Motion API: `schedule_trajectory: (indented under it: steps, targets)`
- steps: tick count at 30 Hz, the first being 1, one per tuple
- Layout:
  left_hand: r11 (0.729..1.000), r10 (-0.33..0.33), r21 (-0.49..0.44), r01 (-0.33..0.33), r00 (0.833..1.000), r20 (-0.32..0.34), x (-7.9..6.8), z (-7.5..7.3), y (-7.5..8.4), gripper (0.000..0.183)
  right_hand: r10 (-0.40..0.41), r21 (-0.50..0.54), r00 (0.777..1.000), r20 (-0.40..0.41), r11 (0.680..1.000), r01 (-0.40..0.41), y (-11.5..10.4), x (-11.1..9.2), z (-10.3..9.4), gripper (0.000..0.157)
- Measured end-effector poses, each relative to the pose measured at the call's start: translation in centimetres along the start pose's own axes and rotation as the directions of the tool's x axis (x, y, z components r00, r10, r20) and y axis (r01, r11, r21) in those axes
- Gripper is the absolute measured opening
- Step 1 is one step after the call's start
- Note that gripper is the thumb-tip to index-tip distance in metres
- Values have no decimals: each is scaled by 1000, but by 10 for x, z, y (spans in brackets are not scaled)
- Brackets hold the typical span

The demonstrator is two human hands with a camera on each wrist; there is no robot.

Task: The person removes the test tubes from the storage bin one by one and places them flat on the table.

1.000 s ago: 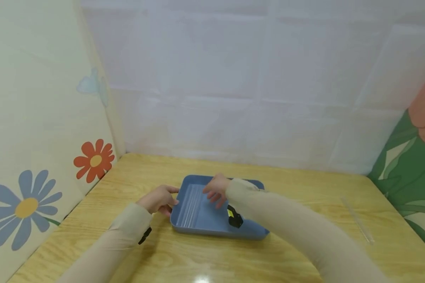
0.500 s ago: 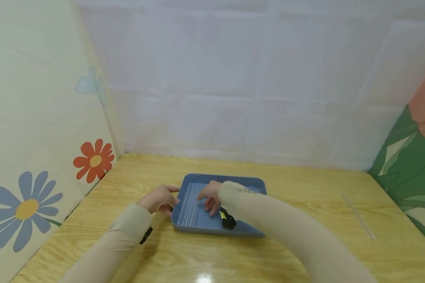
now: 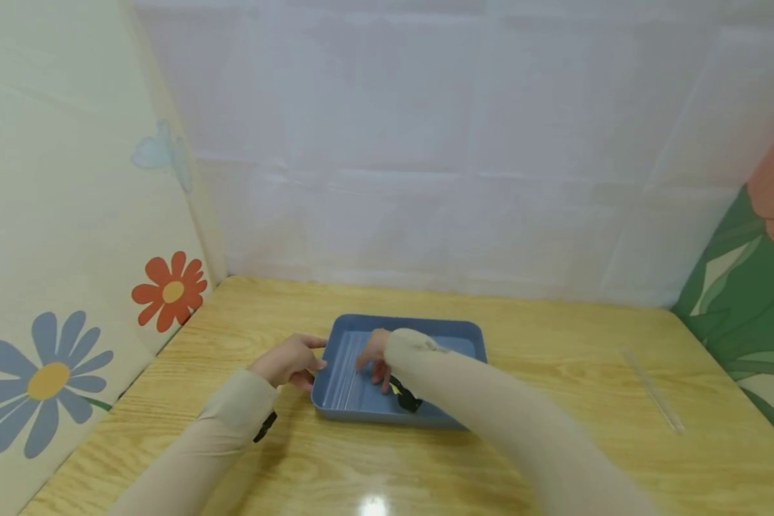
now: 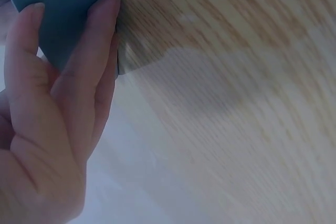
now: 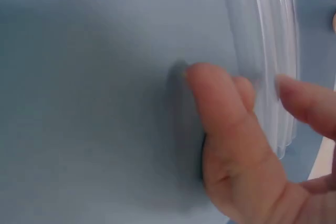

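Note:
A blue rectangular tray (image 3: pixel 387 419) stands on the wooden table, with several clear plastic tubes (image 3: pixel 345 376) lying side by side along its left end. My left hand (image 3: pixel 292 362) rests at the tray's left side; in the left wrist view its extended fingertips press the outer wall (image 4: pixel 73 3). Inside the tray, my right hand (image 3: pixel 377 355) reaches down to the tubes. The right wrist view shows its thumb and fingers (image 5: pixel 310 103) spread apart at the nearest clear tubes (image 5: pixel 270 40), fingertips right at them.
One more clear tube (image 3: pixel 651 390) lies on the table (image 3: pixel 555 358) to the right of the tray. A white sheet (image 3: pixel 426 179) hangs behind the table, with flower-printed panels (image 3: pixel 71 236) at the sides. A black wrist device (image 3: pixel 405 398) hangs under my right wrist.
My right hand has moved left and lower into the tray, closer to the tubes. My left hand stays at the tray's left side.

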State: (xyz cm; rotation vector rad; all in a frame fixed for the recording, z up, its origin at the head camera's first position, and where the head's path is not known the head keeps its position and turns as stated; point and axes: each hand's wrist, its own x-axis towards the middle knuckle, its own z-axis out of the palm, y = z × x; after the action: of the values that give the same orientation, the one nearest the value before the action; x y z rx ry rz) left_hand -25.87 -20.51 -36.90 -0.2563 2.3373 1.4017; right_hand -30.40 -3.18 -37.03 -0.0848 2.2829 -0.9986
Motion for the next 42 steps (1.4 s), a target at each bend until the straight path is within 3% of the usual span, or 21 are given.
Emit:
schedule_trajectory:
  steps: [3,8,14,21,25,31,36,42]
  targets:
    - [1000,-3,0,3,1000,-4,-1,-1,2,54,13,-9,1000,-21,1000,-14,0,9,2,19]
    - [1000,-5,11,5,1000,-4,-2,-2,3,54,17,10,999,-39,1000,-17,2,17,3,14]
    - [1000,11,15,-11,1000,9,-3,1,1,53,6,31,1000,-16,999,-6,6,8,0,25]
    - [1000,13,25,-13,1000,-3,-3,1,2,53,-8,56,999,34,998,6,13,22,-3,32]
    - [1000,5,25,-5,1000,-13,-3,1,2,53,-14,137,999,47,991,7,11,13,-5,39]
    - [999,-15,42,16,999,-35,-2,3,4,53,-12,300,996,92,954,-16,10,-5,-16,50]
    - [998,-26,47,28,999,-47,0,4,4,53,-39,340,992,116,940,-3,13,-12,-23,56]
    - [998,-26,53,29,998,-54,-2,5,5,52,-71,371,992,107,928,27,16,-16,-30,52]
